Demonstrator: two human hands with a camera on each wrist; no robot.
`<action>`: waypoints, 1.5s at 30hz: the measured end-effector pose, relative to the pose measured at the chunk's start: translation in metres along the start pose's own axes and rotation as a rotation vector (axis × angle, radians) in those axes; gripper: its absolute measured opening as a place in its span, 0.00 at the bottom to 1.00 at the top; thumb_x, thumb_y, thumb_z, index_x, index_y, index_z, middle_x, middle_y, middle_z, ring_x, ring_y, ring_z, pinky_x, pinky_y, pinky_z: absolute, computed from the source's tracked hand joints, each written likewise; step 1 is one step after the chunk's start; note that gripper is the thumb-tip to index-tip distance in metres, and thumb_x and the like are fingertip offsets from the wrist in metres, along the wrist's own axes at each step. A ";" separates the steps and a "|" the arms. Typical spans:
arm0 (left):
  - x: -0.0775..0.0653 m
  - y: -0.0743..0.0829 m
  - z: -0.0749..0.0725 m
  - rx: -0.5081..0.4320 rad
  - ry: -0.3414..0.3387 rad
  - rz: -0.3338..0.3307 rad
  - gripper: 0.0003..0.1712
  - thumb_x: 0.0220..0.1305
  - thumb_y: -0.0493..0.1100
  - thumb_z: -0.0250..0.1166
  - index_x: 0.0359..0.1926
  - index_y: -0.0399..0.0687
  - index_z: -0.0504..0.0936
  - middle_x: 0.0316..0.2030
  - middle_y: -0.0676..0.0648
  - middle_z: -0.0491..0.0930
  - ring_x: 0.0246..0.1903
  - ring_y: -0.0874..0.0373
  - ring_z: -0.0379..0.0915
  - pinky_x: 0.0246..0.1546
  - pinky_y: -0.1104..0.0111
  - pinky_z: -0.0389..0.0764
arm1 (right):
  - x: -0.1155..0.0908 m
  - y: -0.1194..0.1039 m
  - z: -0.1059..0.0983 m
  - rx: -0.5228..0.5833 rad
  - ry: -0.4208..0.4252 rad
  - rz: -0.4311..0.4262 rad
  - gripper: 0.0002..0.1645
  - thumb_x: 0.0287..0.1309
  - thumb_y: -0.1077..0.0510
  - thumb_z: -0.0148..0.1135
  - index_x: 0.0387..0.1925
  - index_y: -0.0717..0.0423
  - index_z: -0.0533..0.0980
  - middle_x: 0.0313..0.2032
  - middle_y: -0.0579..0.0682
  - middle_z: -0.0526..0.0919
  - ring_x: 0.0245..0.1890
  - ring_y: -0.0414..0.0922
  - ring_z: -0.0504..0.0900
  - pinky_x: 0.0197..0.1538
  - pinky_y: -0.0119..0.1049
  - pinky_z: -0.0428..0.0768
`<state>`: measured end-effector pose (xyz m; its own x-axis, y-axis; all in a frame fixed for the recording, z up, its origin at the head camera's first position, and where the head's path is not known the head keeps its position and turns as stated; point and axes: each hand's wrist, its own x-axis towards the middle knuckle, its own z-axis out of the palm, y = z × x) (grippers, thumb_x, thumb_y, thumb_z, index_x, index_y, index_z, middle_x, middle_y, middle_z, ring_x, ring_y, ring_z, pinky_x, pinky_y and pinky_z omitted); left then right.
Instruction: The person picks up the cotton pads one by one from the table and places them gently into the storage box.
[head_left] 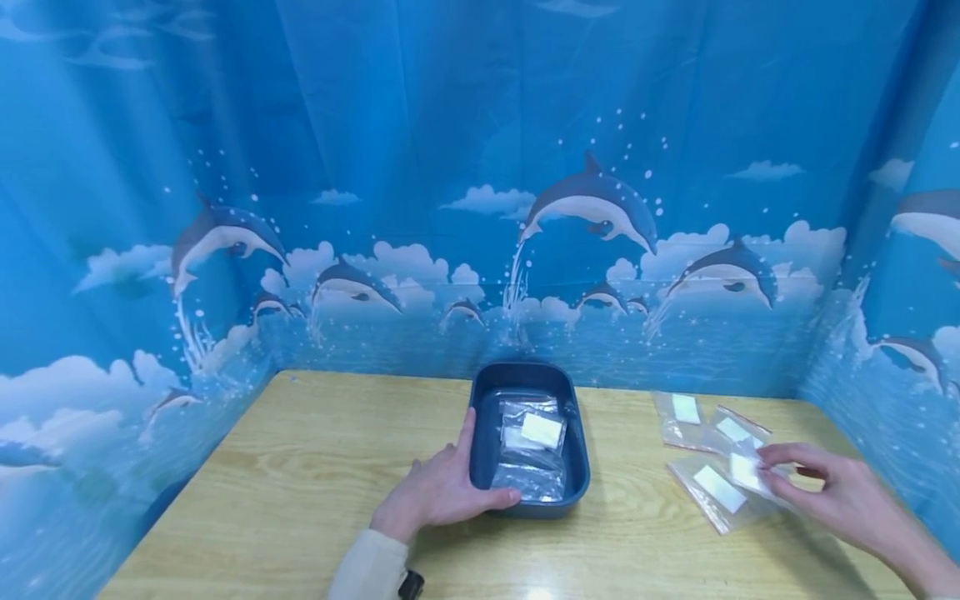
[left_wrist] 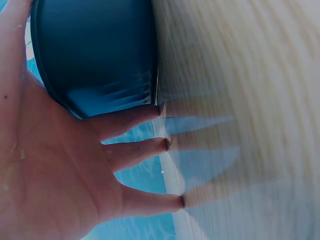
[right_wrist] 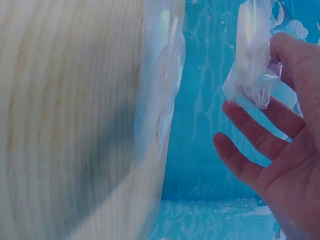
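A dark blue tray [head_left: 480,493] holds several clear plastic bags [head_left: 528,479], one with a white label on top. My left hand [head_left: 438,492] rests at its near left corner, the index finger along the left side and the thumb at the front rim. In the left wrist view, three straight, spread fingers [left_wrist: 145,200] reach down to the tabletop beside the tray [left_wrist: 95,55]. On the right, my right hand [head_left: 840,492] pinches a small clear zip bag [right_wrist: 252,55] with a white label between thumb and index finger, raised off the table. Its other fingers are loosely spread.
Several more labelled zip bags lie on the wooden table [head_left: 322,450] near the right hand, including a far one [head_left: 678,421] and a near one [head_left: 716,492]. A blue dolphin-print curtain [head_left: 420,208] stands behind the table and along both sides.
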<state>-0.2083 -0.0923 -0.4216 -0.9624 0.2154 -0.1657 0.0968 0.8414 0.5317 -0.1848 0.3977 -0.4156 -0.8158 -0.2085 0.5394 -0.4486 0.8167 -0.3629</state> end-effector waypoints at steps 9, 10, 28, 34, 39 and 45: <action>0.001 0.000 -0.001 0.003 0.001 0.014 0.80 0.44 0.85 0.65 0.83 0.56 0.31 0.70 0.31 0.70 0.66 0.35 0.73 0.69 0.28 0.60 | 0.017 -0.018 0.012 0.088 0.000 -0.038 0.20 0.46 0.66 0.80 0.36 0.39 0.87 0.39 0.35 0.90 0.49 0.09 0.70 0.43 0.07 0.73; 0.001 0.000 -0.001 0.004 0.001 0.014 0.80 0.44 0.85 0.65 0.83 0.56 0.31 0.70 0.31 0.70 0.66 0.35 0.73 0.69 0.28 0.60 | 0.019 -0.021 0.014 0.085 0.000 -0.041 0.19 0.46 0.66 0.80 0.36 0.39 0.87 0.39 0.37 0.90 0.49 0.08 0.69 0.43 0.07 0.73; -0.001 0.000 0.000 0.015 -0.001 0.016 0.80 0.44 0.85 0.65 0.83 0.55 0.32 0.68 0.30 0.72 0.65 0.36 0.74 0.68 0.28 0.62 | 0.055 -0.065 0.037 0.105 -0.030 -0.077 0.16 0.55 0.62 0.76 0.41 0.38 0.87 0.45 0.47 0.90 0.49 0.14 0.74 0.45 0.16 0.79; 0.000 0.000 0.001 0.007 -0.001 0.018 0.80 0.44 0.86 0.65 0.83 0.56 0.31 0.69 0.31 0.72 0.65 0.36 0.74 0.68 0.29 0.63 | 0.064 -0.077 0.044 0.099 -0.059 -0.088 0.16 0.57 0.62 0.75 0.41 0.35 0.87 0.46 0.45 0.90 0.49 0.21 0.77 0.43 0.26 0.83; 0.001 0.000 0.001 0.009 -0.001 0.019 0.80 0.44 0.86 0.65 0.83 0.56 0.31 0.70 0.31 0.71 0.66 0.36 0.73 0.69 0.27 0.60 | 0.070 -0.086 0.051 0.088 -0.101 -0.069 0.14 0.59 0.60 0.74 0.41 0.35 0.86 0.49 0.46 0.89 0.50 0.26 0.80 0.44 0.34 0.86; 0.002 0.000 0.001 0.015 0.004 0.018 0.80 0.44 0.86 0.65 0.83 0.56 0.31 0.69 0.31 0.71 0.66 0.36 0.73 0.69 0.26 0.59 | 0.081 -0.097 0.058 0.097 -0.105 -0.097 0.13 0.58 0.61 0.73 0.40 0.38 0.86 0.49 0.47 0.89 0.50 0.41 0.85 0.46 0.40 0.86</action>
<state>-0.2097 -0.0917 -0.4224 -0.9613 0.2287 -0.1534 0.1178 0.8449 0.5218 -0.2288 0.2701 -0.3808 -0.7983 -0.3432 0.4948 -0.5561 0.7354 -0.3872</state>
